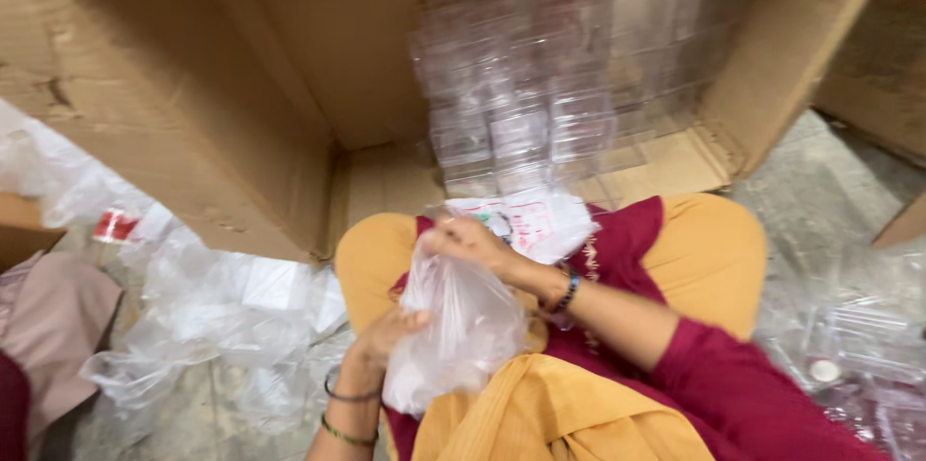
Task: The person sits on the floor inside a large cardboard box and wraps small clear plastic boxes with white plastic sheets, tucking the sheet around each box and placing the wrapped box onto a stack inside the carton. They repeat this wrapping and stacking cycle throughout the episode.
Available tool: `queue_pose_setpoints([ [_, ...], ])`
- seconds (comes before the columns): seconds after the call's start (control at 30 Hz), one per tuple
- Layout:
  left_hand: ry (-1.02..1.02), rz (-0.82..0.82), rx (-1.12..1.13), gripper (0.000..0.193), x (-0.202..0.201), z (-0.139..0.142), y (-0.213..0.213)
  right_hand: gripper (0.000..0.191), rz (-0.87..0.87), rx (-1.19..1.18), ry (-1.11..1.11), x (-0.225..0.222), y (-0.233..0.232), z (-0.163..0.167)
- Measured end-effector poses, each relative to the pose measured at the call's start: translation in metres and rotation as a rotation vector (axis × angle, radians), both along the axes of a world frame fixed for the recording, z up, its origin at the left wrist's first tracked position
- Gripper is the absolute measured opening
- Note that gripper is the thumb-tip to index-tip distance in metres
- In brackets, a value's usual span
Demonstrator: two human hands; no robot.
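**Inspector:** Report on the hands first.

**Assistant:** The person's right hand (470,241) is at the top of a crumpled, translucent white plastic bag (461,331) resting in the lap. Its fingers are closed, pinching the gathered mouth of the bag. The left hand (386,334) is against the bag's left side, lower down; its fingers curl around the plastic and grip it. Both wrists carry thin bangles.

**Inspector:** Where does the bag sit?

**Assistant:** On the person's folded legs, over mustard-yellow trousers (709,254) and a maroon tunic (627,230). What is inside the bag cannot be told through the plastic.

**Inspector:** And around the bag?

**Assistant:** Just beyond the bag, touching the right hand, lies a flat clear packet with red and green print (540,220). Further beyond the bag stands a large open brown cardboard box (241,85) on its side, with a stack of small clear plastic boxes (559,75) inside it. Left of the bag, on the grey floor (820,181), loose clear plastic wrappers (193,307) are heaped. Right of the bag, more clear plastic cases (849,336) lie on the floor. The view is blurred, so finer detail is not legible.
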State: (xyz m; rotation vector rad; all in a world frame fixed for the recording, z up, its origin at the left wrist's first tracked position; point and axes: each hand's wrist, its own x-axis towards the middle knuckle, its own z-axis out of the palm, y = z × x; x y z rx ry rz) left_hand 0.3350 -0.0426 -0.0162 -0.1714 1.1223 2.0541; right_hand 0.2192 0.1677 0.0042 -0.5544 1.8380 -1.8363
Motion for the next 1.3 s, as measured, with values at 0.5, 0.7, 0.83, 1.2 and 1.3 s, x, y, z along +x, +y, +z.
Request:
queue_pose_setpoints([
  [0.5, -0.059, 0.795, -1.768, 0.085, 0.034, -0.065, -0.25, 0.059, -0.184, 1.421, 0.672, -0.185, -0.173, -0.044],
  [0.7, 0.444, 1.181, -1.559, 0.042, 0.018, 0.001, -0.228, 0.086, -0.049, 1.061, 0.85, -0.137, -0.132, 0.032],
  [0.83, 0.778, 1.018, -0.993, 0.03, -0.036, 0.049, -0.152, 0.069, -0.087, 0.62, 1.05, -0.135, 0.019, 0.106],
  [1.2, 0.528, 0.499, -0.187, 0.032, -0.139, 0.098, 0.064, 0.041, -0.344, 0.635, 1.069, -0.135, 0.143, 0.105],
  [1.3, 0.626, 0.695, -0.392, 0.028, -0.137, 0.095, 0.092, 0.033, -0.434, 0.074, 0.225, -0.069, 0.118, 0.093],
])
